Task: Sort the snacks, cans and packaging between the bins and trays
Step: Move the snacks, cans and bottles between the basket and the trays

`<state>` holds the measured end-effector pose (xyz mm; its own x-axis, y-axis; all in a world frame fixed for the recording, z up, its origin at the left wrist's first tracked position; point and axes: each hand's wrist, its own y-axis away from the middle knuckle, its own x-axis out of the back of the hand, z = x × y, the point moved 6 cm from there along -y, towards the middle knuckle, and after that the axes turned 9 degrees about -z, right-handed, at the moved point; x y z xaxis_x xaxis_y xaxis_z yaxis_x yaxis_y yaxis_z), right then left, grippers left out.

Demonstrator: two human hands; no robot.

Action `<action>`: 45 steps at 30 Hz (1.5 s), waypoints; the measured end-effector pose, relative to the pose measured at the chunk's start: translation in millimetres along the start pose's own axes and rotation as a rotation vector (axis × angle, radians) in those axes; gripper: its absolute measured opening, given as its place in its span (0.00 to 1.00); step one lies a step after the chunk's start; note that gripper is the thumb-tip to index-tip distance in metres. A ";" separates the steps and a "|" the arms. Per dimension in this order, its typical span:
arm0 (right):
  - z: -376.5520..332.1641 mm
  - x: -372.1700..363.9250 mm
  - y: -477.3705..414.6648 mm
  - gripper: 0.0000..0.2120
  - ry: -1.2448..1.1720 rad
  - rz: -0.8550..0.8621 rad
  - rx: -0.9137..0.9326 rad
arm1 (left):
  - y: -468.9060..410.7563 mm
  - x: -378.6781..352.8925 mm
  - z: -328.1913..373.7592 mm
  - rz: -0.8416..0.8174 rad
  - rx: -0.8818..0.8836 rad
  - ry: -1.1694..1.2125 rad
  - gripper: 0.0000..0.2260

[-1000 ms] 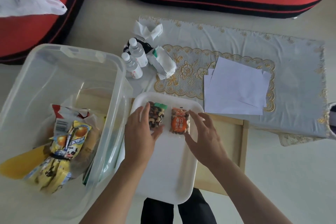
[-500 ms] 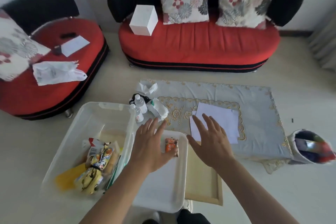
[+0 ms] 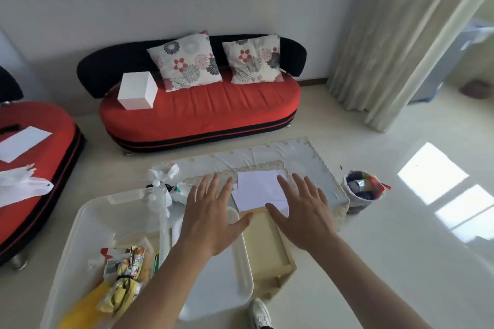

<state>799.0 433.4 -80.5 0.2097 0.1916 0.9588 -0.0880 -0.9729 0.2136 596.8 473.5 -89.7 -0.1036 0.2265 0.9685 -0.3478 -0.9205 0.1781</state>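
Both hands float palm-down with fingers fanned wide and nothing pinched in either. Left hand (image 3: 211, 219) sits at the centre of the frame over the far end of the white tray (image 3: 227, 291), covering that end, so whatever lies beneath it cannot be told; the near part of the tray shows bare white. Right hand (image 3: 304, 218) is just to its right, over the far end of the wooden tray (image 3: 267, 251) and the near edge of the white papers (image 3: 258, 189), which lie on an embroidered cloth (image 3: 307, 157) on the floor. Touching the left edge of the white tray is the clear plastic bin (image 3: 107, 222), filling the lower left of the frame, and it holds the snack packets (image 3: 131, 267), a heap of yellow and orange wrappers bunched at its near end. Two small bottles (image 3: 157, 189) stand near the bin's far corner, beside crumpled white packaging (image 3: 181, 191). At the right of the cloth stands a small round basket (image 3: 361, 189) stuffed with coloured wrappers. A red sofa (image 3: 200, 115) spans the upper middle of the frame, with a white box (image 3: 137, 93) on its seat.
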 end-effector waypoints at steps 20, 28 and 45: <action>202.2 61.2 326.9 0.36 -0.090 0.287 -0.649 | 105.8 0.2 334.3 -0.024 -0.653 -0.052 0.41; 317.4 42.0 506.9 0.43 -0.141 0.311 -0.880 | 217.2 -52.4 512.1 -0.102 -0.864 -0.029 0.38; 451.5 -25.5 856.7 0.41 -0.228 0.389 -1.529 | 480.3 -151.8 816.3 -0.251 -1.509 -0.125 0.40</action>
<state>1158.0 -463.3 -6.5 0.0652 -0.1857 0.9804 -0.9901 0.1106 0.0868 1206.1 -262.9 -9.1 0.1502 0.2232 0.9631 -0.9431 0.3246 0.0719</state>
